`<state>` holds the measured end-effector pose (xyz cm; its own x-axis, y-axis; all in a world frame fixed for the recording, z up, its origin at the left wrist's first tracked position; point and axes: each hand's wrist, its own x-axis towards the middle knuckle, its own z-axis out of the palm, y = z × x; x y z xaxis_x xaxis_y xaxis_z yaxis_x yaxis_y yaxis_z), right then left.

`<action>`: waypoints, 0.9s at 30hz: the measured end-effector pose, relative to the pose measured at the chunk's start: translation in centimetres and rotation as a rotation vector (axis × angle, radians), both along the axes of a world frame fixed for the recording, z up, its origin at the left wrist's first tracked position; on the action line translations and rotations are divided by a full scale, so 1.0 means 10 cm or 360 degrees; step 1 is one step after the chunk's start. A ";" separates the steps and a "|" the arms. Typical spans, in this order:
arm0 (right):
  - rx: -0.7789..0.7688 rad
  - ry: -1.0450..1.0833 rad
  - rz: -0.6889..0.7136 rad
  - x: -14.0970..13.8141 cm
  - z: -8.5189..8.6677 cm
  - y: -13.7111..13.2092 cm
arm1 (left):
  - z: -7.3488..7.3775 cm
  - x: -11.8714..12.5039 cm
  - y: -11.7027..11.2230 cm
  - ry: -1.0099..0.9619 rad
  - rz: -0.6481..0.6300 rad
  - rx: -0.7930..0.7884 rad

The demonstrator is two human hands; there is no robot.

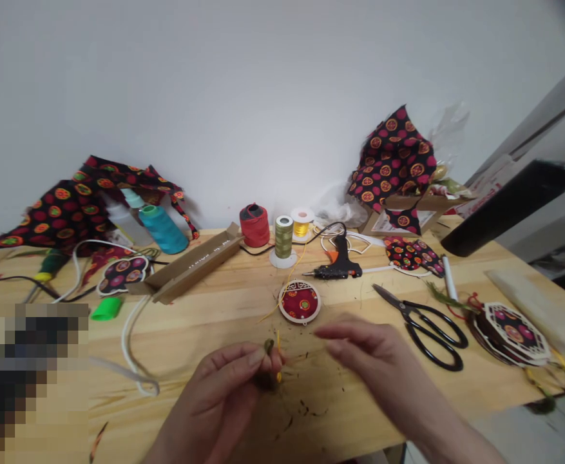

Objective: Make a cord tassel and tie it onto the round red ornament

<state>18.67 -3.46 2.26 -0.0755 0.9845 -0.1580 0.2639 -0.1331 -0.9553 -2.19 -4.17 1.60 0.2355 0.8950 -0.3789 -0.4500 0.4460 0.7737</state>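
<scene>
Head view: the left hand (229, 383) pinches a small olive-green bundle (268, 347), with the right hand (381, 354) near it.
At the lower centre of the frame, the left thumb and fingers close on the bundle, a short yellow cord (278, 339) showing at their tips. Right of that, the other thumb and forefinger stand narrowly apart; whether anything fine lies between them cannot be told. A round ornament (300, 304) lies mid-frame, scissors (422, 328) at right.

The small olive item (268, 347) is partly covered by the left hand (231, 380); its form cannot be determined. Right forearm (449, 419) cut off below. Pixelation conceals the lower-left corner.
</scene>
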 end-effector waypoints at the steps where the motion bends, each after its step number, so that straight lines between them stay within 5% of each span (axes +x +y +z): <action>1: -0.0201 0.0277 0.0014 -0.16 -0.03 -0.01 | 0.00 0.01 -0.01 -0.0017 -0.0014 0.0005; 4: -0.0570 0.0849 -0.0004 -0.45 -0.11 -0.01 | 0.00 0.01 -0.03 -0.0055 -0.0015 -0.0016; 9: -0.0701 0.1177 0.0043 -0.54 -0.15 0.01 | 0.01 0.01 -0.04 -0.0051 0.0006 -0.0034; 27: -0.0745 0.1212 -0.0052 -0.53 -0.18 0.03 | 0.00 0.03 -0.05 0.0188 -0.0038 0.0057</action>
